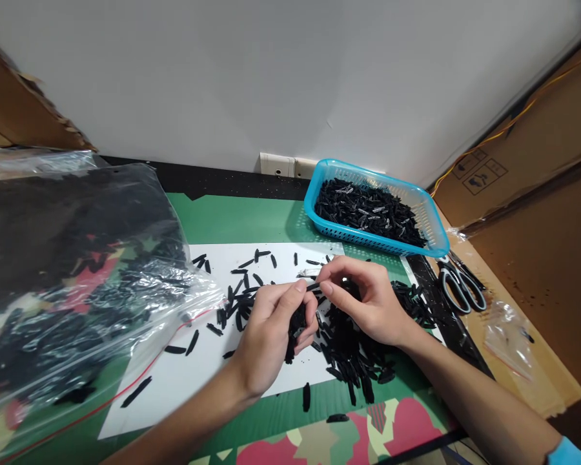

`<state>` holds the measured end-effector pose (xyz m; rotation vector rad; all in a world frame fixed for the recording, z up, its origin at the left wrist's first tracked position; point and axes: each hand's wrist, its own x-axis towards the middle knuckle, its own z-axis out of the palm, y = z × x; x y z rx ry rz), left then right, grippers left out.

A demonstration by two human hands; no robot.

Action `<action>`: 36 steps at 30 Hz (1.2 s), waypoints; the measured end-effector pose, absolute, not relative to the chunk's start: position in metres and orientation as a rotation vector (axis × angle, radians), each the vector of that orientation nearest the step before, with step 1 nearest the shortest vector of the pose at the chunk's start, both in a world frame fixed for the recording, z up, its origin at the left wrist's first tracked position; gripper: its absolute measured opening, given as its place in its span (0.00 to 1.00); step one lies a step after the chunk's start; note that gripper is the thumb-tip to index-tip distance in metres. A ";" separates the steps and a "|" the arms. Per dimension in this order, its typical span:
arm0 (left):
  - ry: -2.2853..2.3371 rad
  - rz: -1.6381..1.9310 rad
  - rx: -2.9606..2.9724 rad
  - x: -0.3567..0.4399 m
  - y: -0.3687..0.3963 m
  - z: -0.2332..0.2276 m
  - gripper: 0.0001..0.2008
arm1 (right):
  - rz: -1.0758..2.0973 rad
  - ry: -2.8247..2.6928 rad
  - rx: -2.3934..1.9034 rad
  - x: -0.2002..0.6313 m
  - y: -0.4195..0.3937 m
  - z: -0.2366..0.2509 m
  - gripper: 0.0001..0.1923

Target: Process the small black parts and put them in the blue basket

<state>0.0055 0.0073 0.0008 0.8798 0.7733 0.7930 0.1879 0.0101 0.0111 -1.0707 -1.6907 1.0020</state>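
My left hand (268,332) is closed around a bunch of small black strips (297,321), some poking out below its fingers. Between both hands lies a single black strip (312,287), one end at my left thumb and the other pinched by my right thumb and forefinger. My right hand (370,303) hovers just above a heap of loose black strips (356,352). More strips are scattered over a white sheet (140,410) under and around my hands. What material the strips are made of, I cannot tell.
A blue basket (348,235) full of black strips stands at the back right. On the left lies a large clear zip bag (77,310) with black strips inside. Scissors (461,289) and a small clear bag (510,342) are at the right, beside a cardboard box (527,187).
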 end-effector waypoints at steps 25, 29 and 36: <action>0.771 0.826 0.828 0.007 0.007 0.006 0.25 | 1.042 -1.605 -1.069 0.190 0.010 0.006 0.06; 0.770 0.830 0.827 0.006 0.006 0.006 0.24 | 1.061 -1.589 -1.080 0.190 0.009 0.006 0.07; 0.746 0.838 0.872 0.003 0.005 0.004 0.22 | 1.056 -1.579 -1.048 0.189 0.009 0.006 0.05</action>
